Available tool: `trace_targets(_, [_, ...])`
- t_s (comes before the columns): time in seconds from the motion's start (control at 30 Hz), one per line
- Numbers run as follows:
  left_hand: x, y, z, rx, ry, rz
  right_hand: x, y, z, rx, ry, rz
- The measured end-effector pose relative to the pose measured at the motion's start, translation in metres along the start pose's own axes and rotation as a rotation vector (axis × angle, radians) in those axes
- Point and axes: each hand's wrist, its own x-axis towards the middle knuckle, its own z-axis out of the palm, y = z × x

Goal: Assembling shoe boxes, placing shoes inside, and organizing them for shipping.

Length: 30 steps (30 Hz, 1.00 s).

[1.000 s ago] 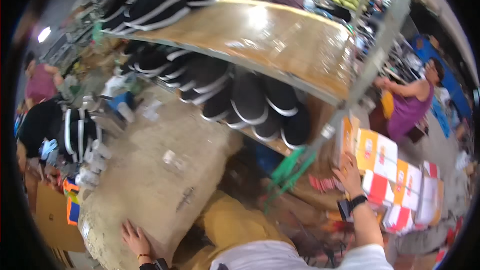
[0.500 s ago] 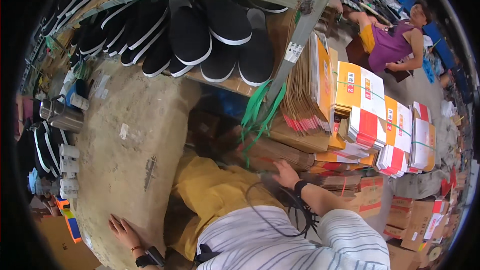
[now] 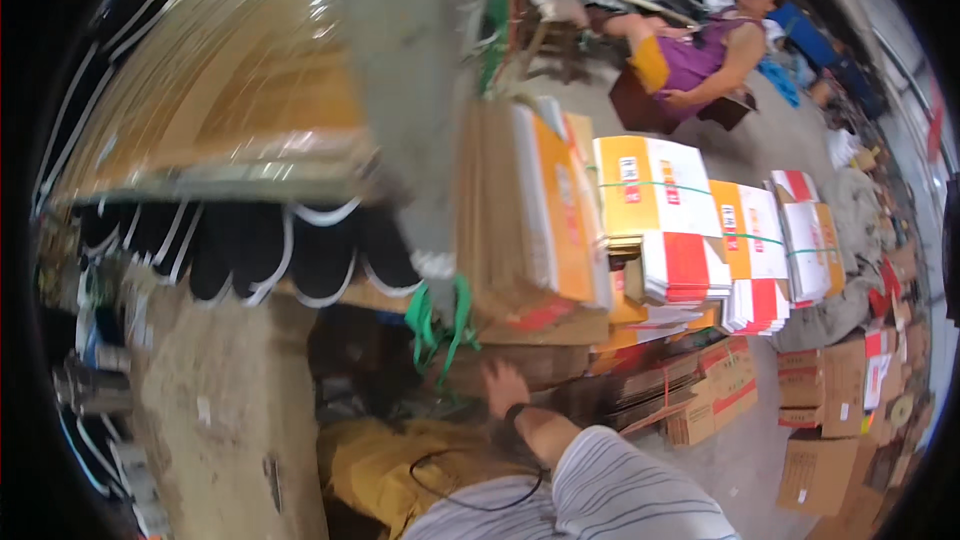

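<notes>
My right hand (image 3: 503, 390), with a black band at its wrist, reaches forward. Its fingers look stretched out, slightly blurred, and hold nothing that I can see. The fingertips are at the front of a low stack of brown cardboard (image 3: 530, 365); whether they touch it is unclear. Green straps (image 3: 440, 325) hang just left of and above that hand. My left hand is out of view. A worn tan work surface (image 3: 225, 390) lies at the left. Black shoes with white edges (image 3: 300, 255) sit on the shelf above it.
A grey metal post (image 3: 400, 90) stands close in front, beside a wrapped upper shelf (image 3: 230, 80). Bundled orange, white and red flat boxes (image 3: 660, 195) are stacked to the right. Brown cartons (image 3: 825, 470) lie at lower right. Another person in purple (image 3: 700, 65) sits farther back.
The view has shifted, bringing the post and upper shelf closer. My left hand, earlier flat on the tan surface, has left the view. My right hand now reaches farther forward.
</notes>
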Motion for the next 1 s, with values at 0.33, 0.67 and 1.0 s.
trace_targets(0.33, [0.000,0.015,-0.035,0.075,0.073,0.063,-0.019,-0.002,0.017,-0.041,-0.452,-0.180])
trace_targets(0.67, [0.008,0.048,-0.060,0.149,-0.047,-0.084,0.017,0.002,-0.001,-0.159,-0.410,-0.350])
trace_targets(1.0, [0.010,-0.040,0.028,0.406,-0.005,0.157,0.017,-0.042,-0.158,-0.274,-0.451,-0.664])
